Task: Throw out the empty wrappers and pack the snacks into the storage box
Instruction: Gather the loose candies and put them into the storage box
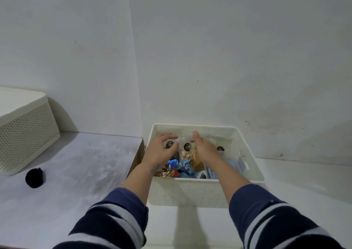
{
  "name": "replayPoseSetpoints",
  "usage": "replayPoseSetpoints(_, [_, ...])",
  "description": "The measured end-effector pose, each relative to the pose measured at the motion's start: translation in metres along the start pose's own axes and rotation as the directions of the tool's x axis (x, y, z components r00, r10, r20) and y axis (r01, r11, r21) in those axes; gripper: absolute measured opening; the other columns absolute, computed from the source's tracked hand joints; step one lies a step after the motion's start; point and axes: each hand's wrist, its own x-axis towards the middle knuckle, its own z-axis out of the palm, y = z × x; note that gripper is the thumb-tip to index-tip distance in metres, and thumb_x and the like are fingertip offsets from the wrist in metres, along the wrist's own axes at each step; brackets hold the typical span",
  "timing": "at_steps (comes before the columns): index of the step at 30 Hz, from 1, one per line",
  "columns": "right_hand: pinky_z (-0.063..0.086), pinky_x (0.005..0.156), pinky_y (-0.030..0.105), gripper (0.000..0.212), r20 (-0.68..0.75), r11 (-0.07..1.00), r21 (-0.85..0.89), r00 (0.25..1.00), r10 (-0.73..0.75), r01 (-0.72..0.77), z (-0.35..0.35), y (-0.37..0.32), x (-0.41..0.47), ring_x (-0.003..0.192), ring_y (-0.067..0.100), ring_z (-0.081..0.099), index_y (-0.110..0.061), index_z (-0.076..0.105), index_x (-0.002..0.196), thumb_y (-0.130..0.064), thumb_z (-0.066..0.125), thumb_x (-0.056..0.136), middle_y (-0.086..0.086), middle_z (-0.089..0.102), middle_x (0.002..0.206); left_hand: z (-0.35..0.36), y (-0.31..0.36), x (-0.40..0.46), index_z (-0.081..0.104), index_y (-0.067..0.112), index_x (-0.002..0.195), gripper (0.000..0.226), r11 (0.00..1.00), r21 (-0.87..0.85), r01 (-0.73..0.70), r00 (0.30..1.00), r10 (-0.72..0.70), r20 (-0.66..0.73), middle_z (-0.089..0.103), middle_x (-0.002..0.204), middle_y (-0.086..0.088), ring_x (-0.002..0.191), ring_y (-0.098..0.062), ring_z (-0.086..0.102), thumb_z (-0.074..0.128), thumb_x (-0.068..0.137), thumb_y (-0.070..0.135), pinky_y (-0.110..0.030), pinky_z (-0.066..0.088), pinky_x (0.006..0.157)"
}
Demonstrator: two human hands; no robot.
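A cream perforated storage box (190,193) stands on the white surface against the wall. Inside are clear snack bags with black round labels (187,147), blue wrapped snacks (185,167) and red and brown candy packets (167,173). My left hand (159,151) reaches into the box, fingers curved over the leftmost clear bag; whether it grips the bag is unclear. My right hand (202,148) hovers inside the box over the middle bags, fingers extended and relaxed. Both forearms wear navy sleeves with grey stripes.
A second cream perforated box with a lid (24,126) sits at the far left on a grey-white table (76,172). A small black object (35,178) lies in front of it. The white wall stands close behind the box.
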Motion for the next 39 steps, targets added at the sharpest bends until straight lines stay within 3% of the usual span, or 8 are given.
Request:
replayPoseSetpoints(5, [0.037, 0.101, 0.041, 0.059, 0.029, 0.976, -0.203, 0.997, -0.070, 0.074, -0.023, -0.005, -0.026, 0.125, 0.023, 0.050, -0.027, 0.053, 0.130, -0.062, 0.022, 0.094, 0.000, 0.056, 0.135, -0.010, 0.022, -0.015, 0.068, 0.035, 0.103, 0.019, 0.996, 0.086, -0.024, 0.999, 0.020, 0.047, 0.059, 0.124, 0.012, 0.119, -0.007, 0.051, 0.060, 0.086, 0.038, -0.027, 0.038, 0.100])
replayPoseSetpoints(10, [0.038, 0.097, 0.042, 0.043, 0.012, 0.903, -0.402, 0.987, -0.161, 0.152, -0.041, 0.007, -0.073, 0.115, 0.023, 0.054, -0.036, 0.064, 0.106, -0.063, 0.036, 0.089, -0.007, 0.064, 0.116, -0.018, 0.045, -0.060, 0.070, 0.027, 0.106, 0.022, 0.964, 0.250, -0.086, 0.990, 0.054, 0.131, 0.063, 0.113, 0.010, 0.099, -0.006, 0.058, 0.061, 0.087, 0.034, -0.022, 0.043, 0.086])
replayPoseSetpoints(17, [0.031, 0.103, 0.044, 0.035, 0.062, 0.768, -0.581, 0.956, -0.287, 0.268, -0.044, 0.065, -0.158, 0.126, 0.023, 0.042, -0.034, 0.062, 0.114, -0.051, 0.042, 0.090, -0.003, 0.052, 0.133, -0.011, 0.033, -0.159, 0.068, 0.030, 0.108, 0.024, 0.903, 0.423, -0.080, 0.984, 0.003, 0.181, 0.062, 0.121, 0.007, 0.113, -0.013, 0.057, 0.057, 0.087, 0.037, -0.032, 0.045, 0.097])
replayPoseSetpoints(23, [0.034, 0.099, 0.041, 0.039, 0.185, 0.773, -0.604, 0.978, -0.100, 0.193, -0.021, 0.140, -0.224, 0.124, 0.024, 0.042, -0.033, 0.055, 0.124, -0.051, 0.041, 0.091, 0.000, 0.047, 0.134, -0.001, -0.012, -0.260, 0.059, 0.030, 0.123, 0.034, 0.843, 0.525, 0.119, 0.956, -0.240, 0.168, 0.049, 0.137, 0.004, 0.124, -0.019, 0.049, 0.054, 0.090, 0.039, -0.035, 0.045, 0.097])
replayPoseSetpoints(27, [0.028, 0.107, 0.045, 0.061, 0.256, 0.734, -0.676, 0.954, 0.155, 0.062, 0.000, 0.196, -0.259, 0.137, 0.029, 0.026, -0.035, 0.029, 0.144, -0.062, 0.034, 0.090, 0.005, 0.026, 0.152, 0.002, -0.054, -0.319, 0.048, 0.034, 0.134, 0.045, 0.746, 0.587, 0.313, 0.894, -0.441, 0.083, 0.030, 0.153, 0.002, 0.135, -0.024, 0.036, 0.053, 0.090, 0.044, -0.044, 0.039, 0.105])
replayPoseSetpoints(31, [0.023, 0.112, 0.048, 0.075, 0.209, 0.732, -0.679, 0.941, 0.265, -0.055, 0.022, 0.232, -0.285, 0.144, 0.030, 0.013, -0.037, 0.012, 0.149, -0.071, 0.031, 0.085, 0.006, 0.007, 0.159, 0.004, -0.092, -0.358, 0.033, 0.036, 0.145, 0.062, 0.675, 0.603, 0.425, 0.824, -0.565, 0.051, 0.008, 0.160, -0.005, 0.145, -0.032, 0.015, 0.051, 0.089, 0.055, -0.048, 0.024, 0.116])
replayPoseSetpoints(34, [0.026, 0.112, 0.048, 0.076, 0.102, 0.738, -0.668, 0.970, 0.219, -0.096, 0.039, 0.243, -0.297, 0.144, 0.031, 0.014, -0.036, 0.014, 0.149, -0.072, 0.033, 0.085, 0.008, 0.003, 0.160, 0.012, -0.110, -0.370, 0.022, 0.035, 0.149, 0.073, 0.685, 0.540, 0.489, 0.781, -0.620, 0.078, -0.006, 0.161, -0.007, 0.146, -0.033, 0.015, 0.052, 0.087, 0.059, -0.047, 0.028, 0.115])
replayPoseSetpoints(39, [0.028, 0.110, 0.047, 0.075, -0.049, 0.806, -0.530, 0.958, 0.283, -0.265, 0.058, 0.236, -0.299, 0.138, 0.033, 0.018, -0.032, 0.026, 0.148, -0.066, 0.046, 0.084, 0.011, 0.018, 0.155, 0.018, -0.115, -0.377, 0.030, 0.028, 0.147, 0.075, 0.760, 0.397, 0.514, 0.820, -0.572, 0.033, 0.009, 0.156, -0.006, 0.141, -0.032, 0.024, 0.060, 0.084, 0.055, -0.045, 0.033, 0.113])
